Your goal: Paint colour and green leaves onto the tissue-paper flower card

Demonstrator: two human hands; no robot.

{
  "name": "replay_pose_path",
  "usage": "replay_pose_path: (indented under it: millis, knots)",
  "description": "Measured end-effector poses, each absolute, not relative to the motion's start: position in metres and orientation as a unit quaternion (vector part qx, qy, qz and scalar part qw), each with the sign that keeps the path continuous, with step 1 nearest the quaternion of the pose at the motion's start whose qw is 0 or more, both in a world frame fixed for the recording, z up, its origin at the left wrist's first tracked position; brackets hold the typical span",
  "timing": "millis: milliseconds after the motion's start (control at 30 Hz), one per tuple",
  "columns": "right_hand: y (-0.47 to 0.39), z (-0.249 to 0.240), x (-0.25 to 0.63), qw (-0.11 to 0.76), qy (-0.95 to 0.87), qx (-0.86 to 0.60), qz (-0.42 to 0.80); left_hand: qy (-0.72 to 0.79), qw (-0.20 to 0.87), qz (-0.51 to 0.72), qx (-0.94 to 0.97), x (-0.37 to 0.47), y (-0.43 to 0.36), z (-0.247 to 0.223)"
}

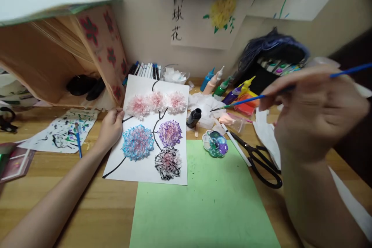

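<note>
Now, paintbrush (248,101) in right hand (312,114).

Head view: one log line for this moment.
head | left hand: holding flower artwork by left edge | right hand: holding blue paintbrush, tip near black bottle | flower-shaped palette: overlapping green paper

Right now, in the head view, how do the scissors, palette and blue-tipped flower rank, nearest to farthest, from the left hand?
1. Blue-tipped flower, just right of the left hand.
2. Palette, farther right, by the far edge of the green sheet.
3. Scissors, farthest right.
</note>
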State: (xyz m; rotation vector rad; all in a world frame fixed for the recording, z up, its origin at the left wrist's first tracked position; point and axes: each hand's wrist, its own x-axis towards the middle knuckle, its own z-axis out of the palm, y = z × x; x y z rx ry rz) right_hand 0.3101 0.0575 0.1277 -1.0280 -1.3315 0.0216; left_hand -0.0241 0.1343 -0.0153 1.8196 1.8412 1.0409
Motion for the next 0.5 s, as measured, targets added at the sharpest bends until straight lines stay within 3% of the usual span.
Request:
replay_pose_path:
  millis: [133, 500]
  knots:
    - [0.071, 0.139, 0.31, 0.594, -0.67, -0.444, 0.047, 0.648, 0.166, 0.376, 0.641, -0.024, 0.134, -0.014]
    - [0.095, 0.104, 0.308, 0.488, -0.735, -0.461, 0.097, 0.641, 0.164, 0.375, 0.649, -0.026, 0.134, -0.016]
